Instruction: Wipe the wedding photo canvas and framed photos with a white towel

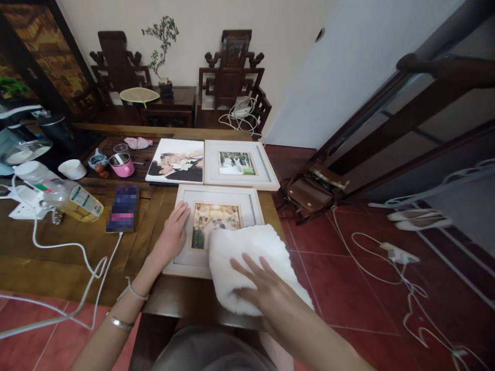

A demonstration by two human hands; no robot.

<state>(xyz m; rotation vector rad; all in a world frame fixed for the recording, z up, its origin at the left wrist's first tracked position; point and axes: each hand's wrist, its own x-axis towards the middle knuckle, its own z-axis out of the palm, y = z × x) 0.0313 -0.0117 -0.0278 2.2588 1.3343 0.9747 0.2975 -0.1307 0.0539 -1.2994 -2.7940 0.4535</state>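
Observation:
A light wooden picture frame (221, 192) lies flat at the near corner of the table, with a wedding photo (203, 221) in its middle. My left hand (175, 229) rests on the frame's left border, its fingers stretched out flat. Over the lower right part of the frame lies a fluffy white cloth (247, 245), hiding that corner and some of the photo. My right hand (266, 283) presses on the cloth with fingers spread on top and the thumb at a fold, holding it against the frame.
Behind lie a second framed photo (236, 164) and a photo album (178, 172). To the left are a phone (122, 208) on a charging cable, a bottle of yellow liquid (83, 201), a pink mug (121, 165) and a white cup (72, 169). Red floor tiles (325, 278) border the table's right edge.

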